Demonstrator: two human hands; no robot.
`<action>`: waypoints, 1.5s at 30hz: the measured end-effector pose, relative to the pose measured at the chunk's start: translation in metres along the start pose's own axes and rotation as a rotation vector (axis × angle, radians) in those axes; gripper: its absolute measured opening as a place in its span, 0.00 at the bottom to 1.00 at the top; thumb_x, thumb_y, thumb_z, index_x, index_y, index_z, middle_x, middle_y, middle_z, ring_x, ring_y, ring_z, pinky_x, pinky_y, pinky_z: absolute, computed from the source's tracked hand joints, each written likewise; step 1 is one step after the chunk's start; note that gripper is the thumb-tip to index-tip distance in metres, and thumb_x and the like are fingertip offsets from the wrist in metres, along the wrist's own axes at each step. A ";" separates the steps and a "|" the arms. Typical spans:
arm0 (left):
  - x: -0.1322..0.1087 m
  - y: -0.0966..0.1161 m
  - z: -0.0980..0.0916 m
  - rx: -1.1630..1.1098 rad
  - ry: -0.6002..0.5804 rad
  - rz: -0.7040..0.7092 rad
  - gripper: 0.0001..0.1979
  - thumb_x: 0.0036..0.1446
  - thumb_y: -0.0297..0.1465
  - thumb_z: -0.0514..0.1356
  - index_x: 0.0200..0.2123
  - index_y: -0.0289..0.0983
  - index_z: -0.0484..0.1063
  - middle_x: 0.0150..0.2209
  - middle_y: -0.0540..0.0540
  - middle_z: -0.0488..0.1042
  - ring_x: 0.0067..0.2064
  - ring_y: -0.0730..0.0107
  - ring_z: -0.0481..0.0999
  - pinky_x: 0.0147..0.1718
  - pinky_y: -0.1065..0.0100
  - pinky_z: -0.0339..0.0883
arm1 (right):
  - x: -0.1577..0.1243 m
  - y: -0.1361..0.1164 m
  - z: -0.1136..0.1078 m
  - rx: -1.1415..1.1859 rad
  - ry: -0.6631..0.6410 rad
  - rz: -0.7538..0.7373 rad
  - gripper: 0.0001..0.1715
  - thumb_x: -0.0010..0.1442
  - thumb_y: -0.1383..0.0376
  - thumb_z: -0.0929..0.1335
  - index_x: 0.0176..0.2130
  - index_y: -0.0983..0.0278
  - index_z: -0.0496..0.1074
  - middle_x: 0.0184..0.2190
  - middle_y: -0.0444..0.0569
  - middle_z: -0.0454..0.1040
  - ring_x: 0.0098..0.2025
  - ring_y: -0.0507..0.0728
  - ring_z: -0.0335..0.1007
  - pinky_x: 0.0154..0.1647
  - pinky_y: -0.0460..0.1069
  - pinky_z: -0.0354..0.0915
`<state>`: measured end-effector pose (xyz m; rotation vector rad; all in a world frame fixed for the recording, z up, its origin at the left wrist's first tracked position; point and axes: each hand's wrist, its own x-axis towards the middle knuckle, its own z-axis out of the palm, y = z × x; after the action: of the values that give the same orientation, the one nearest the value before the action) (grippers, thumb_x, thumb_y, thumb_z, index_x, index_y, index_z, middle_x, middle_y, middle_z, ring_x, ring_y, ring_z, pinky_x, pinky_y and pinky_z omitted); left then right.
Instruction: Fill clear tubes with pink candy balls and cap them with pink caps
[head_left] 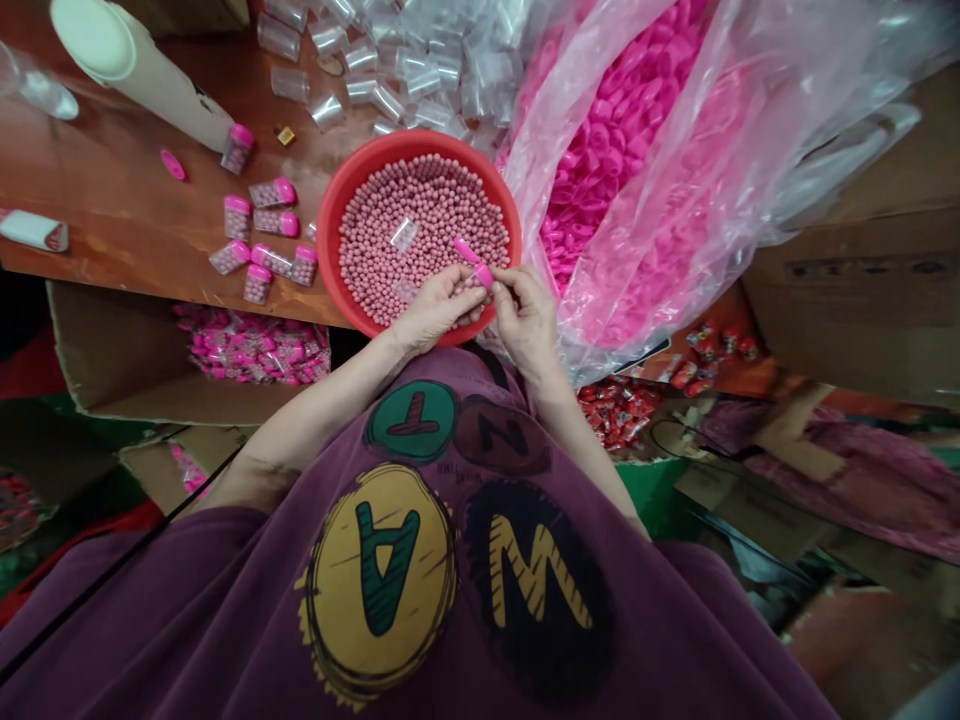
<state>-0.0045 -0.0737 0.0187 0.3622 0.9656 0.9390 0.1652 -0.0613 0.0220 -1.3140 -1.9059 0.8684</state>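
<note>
Over the near edge of a red basin (328,235) of small pink balls (420,190), my two hands meet. My left hand (442,305) is closed round a small jar, its body mostly hidden by the fingers. On that jar sits a bright pink cap (484,274), with its flip lid (466,249) standing up and open. Thumb and fingertips of my right hand (529,315) pinch the cap's right side. Two clear empty-looking jars, one of them this clear jar (404,235), lie on the balls.
Several filled jars (275,222) with pink caps lie left of the basin. Clear jars (427,75) are heaped behind it. A plastic bag (577,90) of pink caps (600,150) stands at right. A cardboard box (105,350) of filled jars sits below the table edge.
</note>
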 end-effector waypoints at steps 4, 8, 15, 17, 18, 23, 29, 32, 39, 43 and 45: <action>-0.002 0.005 0.004 0.021 -0.010 -0.050 0.15 0.63 0.30 0.76 0.41 0.37 0.71 0.28 0.56 0.74 0.25 0.81 0.71 0.26 0.78 0.64 | 0.001 -0.005 -0.006 -0.010 -0.080 -0.012 0.16 0.80 0.57 0.63 0.52 0.58 0.79 0.46 0.52 0.81 0.50 0.61 0.80 0.55 0.61 0.79; -0.002 0.004 0.000 0.049 0.042 -0.055 0.15 0.61 0.29 0.76 0.40 0.37 0.72 0.27 0.57 0.72 0.25 0.80 0.71 0.26 0.77 0.64 | -0.007 -0.014 -0.006 -0.080 -0.180 0.016 0.17 0.79 0.63 0.62 0.57 0.58 0.78 0.51 0.56 0.81 0.55 0.63 0.78 0.62 0.65 0.78; -0.005 -0.002 -0.018 0.135 -0.010 -0.112 0.10 0.60 0.28 0.74 0.41 0.35 0.76 0.28 0.53 0.75 0.26 0.78 0.72 0.27 0.75 0.64 | 0.000 0.005 -0.005 0.029 -0.266 0.131 0.16 0.74 0.63 0.64 0.49 0.59 0.81 0.42 0.51 0.81 0.46 0.60 0.79 0.55 0.59 0.79; -0.007 0.000 -0.018 0.155 -0.099 -0.148 0.10 0.59 0.28 0.75 0.38 0.35 0.77 0.27 0.52 0.76 0.25 0.78 0.72 0.26 0.74 0.62 | 0.013 0.015 0.001 0.103 -0.216 0.221 0.17 0.76 0.57 0.65 0.48 0.60 0.82 0.39 0.48 0.82 0.42 0.58 0.79 0.51 0.56 0.80; -0.008 0.001 -0.017 0.166 -0.144 -0.172 0.10 0.58 0.28 0.75 0.36 0.34 0.76 0.27 0.51 0.76 0.24 0.78 0.71 0.25 0.73 0.61 | 0.020 0.019 0.005 0.150 -0.207 0.267 0.20 0.77 0.52 0.65 0.49 0.60 0.82 0.39 0.47 0.82 0.41 0.57 0.79 0.48 0.55 0.80; -0.010 0.010 -0.019 0.101 -0.166 -0.226 0.13 0.57 0.32 0.77 0.33 0.34 0.76 0.28 0.48 0.79 0.24 0.78 0.71 0.25 0.73 0.61 | 0.037 0.017 0.017 0.333 -0.245 0.319 0.36 0.74 0.34 0.66 0.53 0.60 0.82 0.41 0.48 0.83 0.41 0.56 0.81 0.47 0.54 0.81; -0.007 0.011 -0.024 -0.096 -0.018 -0.201 0.12 0.60 0.34 0.76 0.39 0.35 0.79 0.31 0.48 0.80 0.29 0.76 0.75 0.30 0.73 0.68 | 0.002 0.002 0.002 0.100 -0.255 0.106 0.38 0.69 0.36 0.72 0.64 0.57 0.76 0.64 0.57 0.78 0.68 0.69 0.74 0.74 0.71 0.70; -0.004 0.006 -0.022 -0.095 0.012 -0.210 0.11 0.62 0.36 0.75 0.37 0.36 0.79 0.32 0.47 0.81 0.30 0.75 0.75 0.31 0.72 0.69 | -0.012 0.001 0.010 -0.058 -0.314 0.086 0.49 0.62 0.44 0.80 0.72 0.59 0.67 0.71 0.63 0.70 0.76 0.76 0.63 0.80 0.78 0.60; -0.007 0.006 -0.021 0.019 -0.050 -0.112 0.15 0.58 0.35 0.77 0.44 0.36 0.81 0.40 0.46 0.83 0.39 0.69 0.80 0.44 0.67 0.74 | -0.006 0.016 0.027 -0.059 -0.224 0.030 0.44 0.60 0.57 0.77 0.70 0.61 0.65 0.65 0.63 0.71 0.71 0.76 0.67 0.77 0.79 0.63; -0.007 0.005 -0.022 0.413 0.159 0.084 0.24 0.47 0.22 0.77 0.49 0.34 0.81 0.48 0.44 0.84 0.52 0.60 0.81 0.60 0.60 0.71 | -0.006 0.019 0.031 -0.118 -0.263 0.067 0.42 0.59 0.59 0.76 0.68 0.62 0.65 0.63 0.64 0.72 0.70 0.77 0.68 0.76 0.81 0.62; -0.006 0.003 -0.024 0.499 0.204 0.110 0.21 0.50 0.21 0.74 0.49 0.33 0.82 0.47 0.44 0.84 0.51 0.60 0.80 0.62 0.59 0.71 | -0.007 0.019 0.036 -0.175 -0.275 0.072 0.42 0.59 0.61 0.75 0.68 0.62 0.65 0.64 0.64 0.72 0.70 0.77 0.67 0.76 0.81 0.62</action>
<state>-0.0269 -0.0797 0.0105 0.7565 1.3806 0.8358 0.1476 -0.0681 -0.0146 -1.4342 -2.2000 0.9787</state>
